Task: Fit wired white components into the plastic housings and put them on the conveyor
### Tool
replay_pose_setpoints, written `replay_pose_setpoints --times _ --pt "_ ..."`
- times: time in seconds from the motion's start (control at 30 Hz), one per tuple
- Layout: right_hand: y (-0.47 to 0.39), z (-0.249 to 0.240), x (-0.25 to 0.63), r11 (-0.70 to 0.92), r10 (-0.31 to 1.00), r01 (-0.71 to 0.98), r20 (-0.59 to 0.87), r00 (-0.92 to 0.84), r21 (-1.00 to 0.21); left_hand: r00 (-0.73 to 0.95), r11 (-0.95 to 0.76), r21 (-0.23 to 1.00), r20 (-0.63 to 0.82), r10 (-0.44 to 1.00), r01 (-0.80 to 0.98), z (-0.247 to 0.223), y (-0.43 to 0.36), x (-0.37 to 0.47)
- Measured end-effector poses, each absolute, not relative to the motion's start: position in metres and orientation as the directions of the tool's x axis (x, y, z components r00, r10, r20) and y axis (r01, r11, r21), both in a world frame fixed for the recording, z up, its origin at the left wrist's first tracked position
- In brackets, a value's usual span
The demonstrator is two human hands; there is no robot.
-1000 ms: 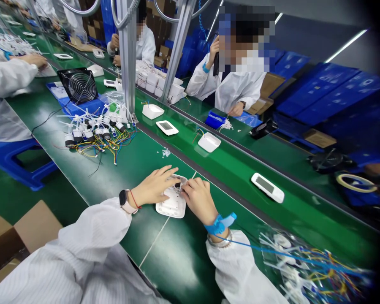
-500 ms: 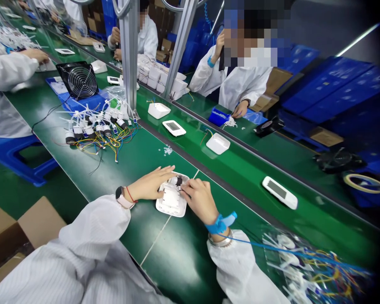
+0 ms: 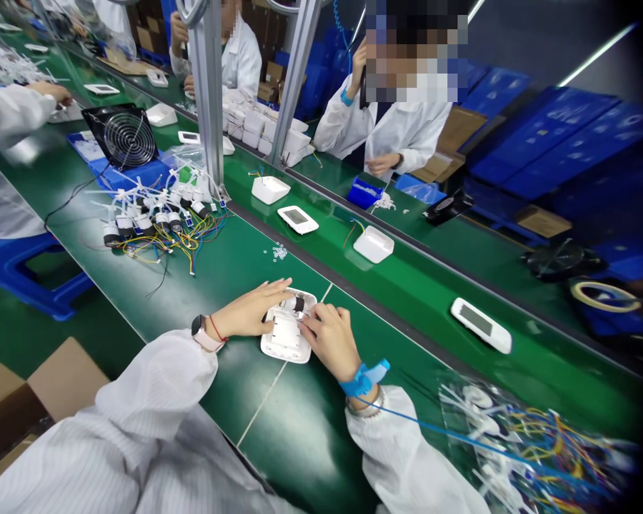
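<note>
Between the left hand, loosely open over its ten-o'clock edge, and the equally near right hand, fingers bunched at two o'clock, grip impossible to tell, lies the white housing, long axis running one-to-seven.

White case at clock centre: one
Cylinder inside it: one
Bare hands on it: two, left hand at 10 o'clock, right hand at 3
Watch: one, at 9
White shells with wires, near belt: two, at 12 and 2
Screen units: at least three, at 11, 12 and 3
Piles of wired parts: two, at 10 and 4, pieces too tangled to count
Ring heap: one, at 12, rings too small to count
Metal posts: two, at 11 and 12
Blue tub: one, at 1
Tape roll: one, at 3
Blue stool: one, between 9 and 10
</note>
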State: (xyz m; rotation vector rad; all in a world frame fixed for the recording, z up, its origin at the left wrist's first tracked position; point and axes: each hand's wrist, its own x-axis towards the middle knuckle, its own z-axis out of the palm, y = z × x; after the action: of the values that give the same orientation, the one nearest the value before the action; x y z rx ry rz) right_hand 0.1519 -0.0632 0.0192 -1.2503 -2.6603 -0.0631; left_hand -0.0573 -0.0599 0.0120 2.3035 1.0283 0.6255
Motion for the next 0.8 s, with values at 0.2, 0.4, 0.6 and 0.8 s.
replay_pose_setpoints --times 0.2,0.4,0.6,0.8 --pt "-0.064 0.047 0.173 0.650 0.760 0.725 0.217 -0.613 -0.228 0.614 -0.570 0.688 0.225 0.756 0.449 0.017 -0.060 -0.059" --pt "-0.042 0.068 0.189 0.569 0.799 0.624 0.179 -0.575 -0.536 0.631 -0.498 0.827 0.246 0.736 0.259 0.019 -0.060 -0.058" --pt "-0.016 0.021 0.149 0.655 0.707 0.630 0.045 -0.706 -0.416 0.499 -0.471 0.807 0.262 0.826 0.356 0.011 -0.056 -0.060" --pt "0.004 0.024 0.149 0.723 0.669 0.606 0.118 -0.734 -0.331 0.107 -0.377 0.834 0.366 0.924 0.403 0.013 -0.050 -0.064"
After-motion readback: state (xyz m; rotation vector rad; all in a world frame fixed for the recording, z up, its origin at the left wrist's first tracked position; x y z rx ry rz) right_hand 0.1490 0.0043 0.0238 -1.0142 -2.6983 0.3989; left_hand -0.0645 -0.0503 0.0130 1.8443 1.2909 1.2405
